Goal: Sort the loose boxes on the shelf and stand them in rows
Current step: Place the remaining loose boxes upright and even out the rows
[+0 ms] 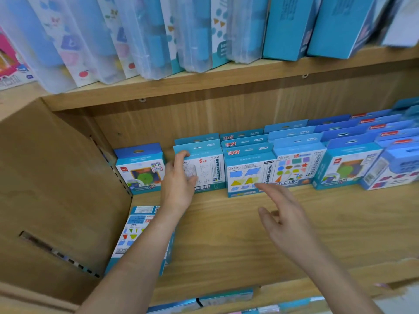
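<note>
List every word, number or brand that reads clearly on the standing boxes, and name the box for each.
"CY-3607": top right of the white-fronted box, second from left.
"deli": red logo on the leftmost box and on the green-disc box further right.
"18": red, atop the coloured-shapes box.
Chinese print and other codes: too blurred to read.

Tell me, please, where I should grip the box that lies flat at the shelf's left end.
Probably its long right edge, from the right: the flat box lies close against the side panel, which blocks its left edge.
</note>
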### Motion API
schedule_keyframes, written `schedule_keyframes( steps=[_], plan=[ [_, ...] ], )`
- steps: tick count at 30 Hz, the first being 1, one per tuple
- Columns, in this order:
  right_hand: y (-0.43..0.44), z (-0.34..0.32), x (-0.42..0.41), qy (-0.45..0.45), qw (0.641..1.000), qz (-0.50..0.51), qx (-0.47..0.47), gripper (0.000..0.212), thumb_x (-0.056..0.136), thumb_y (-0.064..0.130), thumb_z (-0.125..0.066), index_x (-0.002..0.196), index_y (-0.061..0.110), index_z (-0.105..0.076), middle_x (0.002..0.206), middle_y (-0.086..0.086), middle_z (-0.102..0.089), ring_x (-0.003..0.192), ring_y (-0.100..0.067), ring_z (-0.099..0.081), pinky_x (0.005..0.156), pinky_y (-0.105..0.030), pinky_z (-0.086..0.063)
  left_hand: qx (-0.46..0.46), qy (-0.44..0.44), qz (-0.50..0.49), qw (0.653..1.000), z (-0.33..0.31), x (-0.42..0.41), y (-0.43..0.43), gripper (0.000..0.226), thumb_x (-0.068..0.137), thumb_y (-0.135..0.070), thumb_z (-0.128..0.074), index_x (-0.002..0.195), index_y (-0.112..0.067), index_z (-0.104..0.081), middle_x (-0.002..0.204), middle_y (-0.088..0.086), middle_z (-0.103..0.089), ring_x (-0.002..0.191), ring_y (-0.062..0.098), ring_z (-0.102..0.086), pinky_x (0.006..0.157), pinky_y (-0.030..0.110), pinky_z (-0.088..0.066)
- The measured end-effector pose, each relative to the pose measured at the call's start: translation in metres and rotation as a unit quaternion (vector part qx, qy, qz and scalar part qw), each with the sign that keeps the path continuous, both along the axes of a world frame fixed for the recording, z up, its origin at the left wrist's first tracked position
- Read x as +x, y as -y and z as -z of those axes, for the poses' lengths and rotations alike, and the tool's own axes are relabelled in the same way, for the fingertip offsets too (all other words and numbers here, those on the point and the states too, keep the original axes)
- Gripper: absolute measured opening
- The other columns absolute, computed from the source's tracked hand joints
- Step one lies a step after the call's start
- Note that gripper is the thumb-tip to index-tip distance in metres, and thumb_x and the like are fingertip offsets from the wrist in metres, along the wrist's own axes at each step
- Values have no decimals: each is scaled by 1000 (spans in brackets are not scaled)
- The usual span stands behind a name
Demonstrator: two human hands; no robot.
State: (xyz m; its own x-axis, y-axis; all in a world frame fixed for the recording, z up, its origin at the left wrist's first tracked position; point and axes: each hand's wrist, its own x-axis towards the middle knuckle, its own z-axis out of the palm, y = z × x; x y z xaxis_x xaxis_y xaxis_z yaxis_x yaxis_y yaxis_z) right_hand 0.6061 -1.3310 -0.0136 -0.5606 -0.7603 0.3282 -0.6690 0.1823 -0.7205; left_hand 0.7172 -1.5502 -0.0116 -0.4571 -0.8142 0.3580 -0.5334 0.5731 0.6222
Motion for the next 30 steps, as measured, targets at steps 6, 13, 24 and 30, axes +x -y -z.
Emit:
schedule_keyframes(
  steps=[6,13,24,30],
  plan=[
    [28,-27,-16,-184,977,-2,109,67,90,13,-51,148,31,-22,157,-3,-13,142,-23,-19,106,-38,-36,-36,101,-36,994,-2,-8,-1,60,87,-19,-65,133,-31,-30,108,14,-53,91,38,-60,76,44,-48],
    [50,-26,-19,-227,949,-1,218,81,89,12,-52,149,36,-3,159,0,5,146,-21,0,104,-37,-39,-57,158,-36,985,-9,-3,4,61,86,-28,-64,132,-35,-24,107,13,-55,85,36,-62,66,41,-49],
    [56,-21,-19,-227,955,35,189,72,89,22,-56,148,31,-16,157,1,-12,144,-20,-10,99,-39,-44,-89,111,9,990,-18,56,-3,75,82,2,-58,141,-33,-29,135,2,-48,116,23,-50,88,36,-48],
    [59,-9,-11,-194,979,61,27,64,76,4,-68,136,10,-46,144,-15,-40,132,-31,-31,104,-48,-37,-94,148,-78,981,-21,84,20,62,72,8,-55,129,-17,-50,131,6,-51,120,27,-44,100,33,-38]
  ],
)
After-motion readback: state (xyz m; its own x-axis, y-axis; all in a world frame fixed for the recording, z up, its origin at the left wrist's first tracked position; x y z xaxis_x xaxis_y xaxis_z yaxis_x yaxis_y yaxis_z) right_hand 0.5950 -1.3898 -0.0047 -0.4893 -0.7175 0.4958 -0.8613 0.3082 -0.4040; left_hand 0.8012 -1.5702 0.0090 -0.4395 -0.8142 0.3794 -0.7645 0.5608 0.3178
